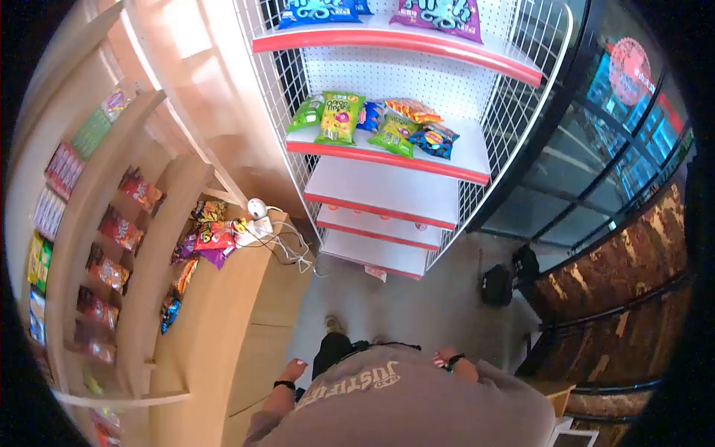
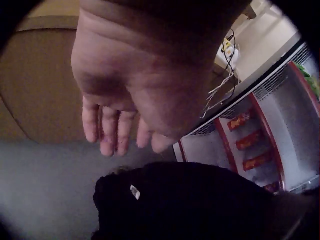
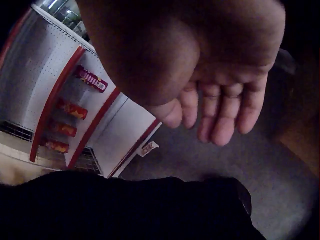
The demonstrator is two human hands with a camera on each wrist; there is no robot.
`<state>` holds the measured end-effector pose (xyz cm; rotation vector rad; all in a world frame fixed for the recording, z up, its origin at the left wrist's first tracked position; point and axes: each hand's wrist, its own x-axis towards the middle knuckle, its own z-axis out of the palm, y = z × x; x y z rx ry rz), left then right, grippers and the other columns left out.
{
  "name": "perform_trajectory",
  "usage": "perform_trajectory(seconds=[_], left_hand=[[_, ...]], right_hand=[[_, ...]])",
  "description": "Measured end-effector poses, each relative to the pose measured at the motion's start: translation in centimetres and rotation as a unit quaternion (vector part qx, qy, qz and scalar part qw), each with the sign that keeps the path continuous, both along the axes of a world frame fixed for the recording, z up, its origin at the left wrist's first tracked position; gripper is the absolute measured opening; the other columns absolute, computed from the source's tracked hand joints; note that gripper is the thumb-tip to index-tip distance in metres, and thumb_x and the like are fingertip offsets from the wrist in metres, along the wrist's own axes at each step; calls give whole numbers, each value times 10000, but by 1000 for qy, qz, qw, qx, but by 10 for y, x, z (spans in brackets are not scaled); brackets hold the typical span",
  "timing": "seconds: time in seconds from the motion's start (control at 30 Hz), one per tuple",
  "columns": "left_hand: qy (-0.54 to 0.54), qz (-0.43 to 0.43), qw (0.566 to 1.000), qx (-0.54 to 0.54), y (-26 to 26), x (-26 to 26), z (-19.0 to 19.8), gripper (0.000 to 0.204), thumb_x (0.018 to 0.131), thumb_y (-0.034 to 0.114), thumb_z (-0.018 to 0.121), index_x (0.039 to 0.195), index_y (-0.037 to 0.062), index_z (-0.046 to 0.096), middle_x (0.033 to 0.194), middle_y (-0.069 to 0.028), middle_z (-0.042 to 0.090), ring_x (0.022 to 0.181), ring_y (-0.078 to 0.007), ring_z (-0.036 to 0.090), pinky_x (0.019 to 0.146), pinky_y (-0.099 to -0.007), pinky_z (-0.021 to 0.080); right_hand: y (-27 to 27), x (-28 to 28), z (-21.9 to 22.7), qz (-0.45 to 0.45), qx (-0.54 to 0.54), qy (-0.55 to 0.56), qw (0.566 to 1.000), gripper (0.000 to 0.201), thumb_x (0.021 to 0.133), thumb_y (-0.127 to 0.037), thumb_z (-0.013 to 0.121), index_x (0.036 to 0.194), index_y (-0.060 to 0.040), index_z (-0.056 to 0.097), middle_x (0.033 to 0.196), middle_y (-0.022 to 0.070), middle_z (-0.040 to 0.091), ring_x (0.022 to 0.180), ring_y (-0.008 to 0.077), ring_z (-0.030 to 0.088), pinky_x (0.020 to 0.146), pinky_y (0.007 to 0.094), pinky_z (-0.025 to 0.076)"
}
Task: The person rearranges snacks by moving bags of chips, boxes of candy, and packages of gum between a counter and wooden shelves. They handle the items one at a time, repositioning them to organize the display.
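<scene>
My left hand [image 1: 296, 369] hangs beside the body at the lower middle of the head view; in the left wrist view the palm [image 2: 135, 75] faces the camera, fingers loosely extended, holding nothing. On the other side of the body is my right hand [image 1: 445, 357], its fingers relaxed and empty in the right wrist view [image 3: 220, 95]. Neither hand touches any goods. Ahead stands a rack whose red-edged shelf [image 1: 387, 162] bears several snack bags, among them a green bag [image 1: 340, 118] standing and a dark blue bag [image 1: 434, 140] at the right.
A wooden counter [image 1: 216, 320] at the left carries a pile of snack bags [image 1: 216, 235], white cables [image 1: 296, 253] and a round white device [image 1: 257, 208]. Wall shelves with packets stand further left. Black bags [image 1: 497, 286] lie on the floor at the right, before a glass door [image 1: 573, 156].
</scene>
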<state>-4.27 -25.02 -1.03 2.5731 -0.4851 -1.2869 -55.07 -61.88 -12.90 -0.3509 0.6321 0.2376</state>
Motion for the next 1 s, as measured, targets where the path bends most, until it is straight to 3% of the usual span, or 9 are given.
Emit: perform_trajectory(seconds=[0.1,0.17,0.43,0.53,0.63,0.8,0.83,0.97,1.0], left_hand=[[19,-85,987,-138,-5,16,-22,348,809,295,571,1054,50,598,1043,-214,618,1017,-369,565,869,-413,458],[25,13,990,-137,-11,27,-34,319,816,270,567,1035,37,575,987,-210,625,977,-378,574,837,-428,463],[-66,12,975,-213,-82,112,49,299,809,232,578,1041,44,562,995,-201,620,951,-378,583,817,-432,472],[-115,-84,944,-296,-136,155,57,349,811,201,582,1118,45,529,1051,-206,598,964,-371,579,828,-433,469],[-43,-68,930,-360,-222,174,119,401,814,203,598,1159,22,501,1088,-214,554,987,-376,554,864,-423,451],[-210,-238,762,-565,-367,180,252,523,765,188,658,1204,7,437,1181,-200,480,1103,-371,443,960,-436,365],[-242,-250,736,-581,-390,178,275,552,751,181,668,1214,5,424,1206,-201,464,1128,-382,417,970,-449,350],[-315,-218,699,-604,-474,183,338,645,733,234,691,1265,22,395,1317,-182,383,1183,-402,359,1014,-471,304],[-317,-220,701,-600,-478,182,336,645,733,234,691,1265,22,395,1317,-182,383,1183,-402,359,1014,-471,304]], right_hand=[[-3,45,45,-22,-106,260,960,305,889,-333,487,983,-48,540,791,82,569,538,119,468,415,279,344],[-9,92,97,44,-266,410,872,280,886,-316,512,970,-53,560,806,74,584,581,142,531,462,286,431],[-63,237,200,36,-418,274,865,277,919,-310,498,1010,-54,551,882,50,600,722,140,588,640,272,497],[-104,275,226,-43,-436,129,889,312,907,-248,522,1126,-26,509,895,51,591,742,131,563,632,288,481],[-123,325,325,-76,-635,121,759,326,910,-187,540,1187,-33,464,876,23,540,744,104,515,645,246,445],[-153,364,451,-169,-783,146,581,501,836,-72,620,1273,-17,381,980,49,529,898,121,523,737,246,450],[-166,364,453,-216,-777,122,579,538,815,-71,639,1283,-30,375,1054,72,511,971,143,508,778,267,453],[-193,372,497,-238,-874,196,377,579,814,-89,645,1317,-78,359,1201,130,498,1080,219,494,874,331,438],[-198,371,493,-239,-872,194,381,579,814,-89,645,1317,-78,359,1201,130,498,1080,219,494,874,331,438]])
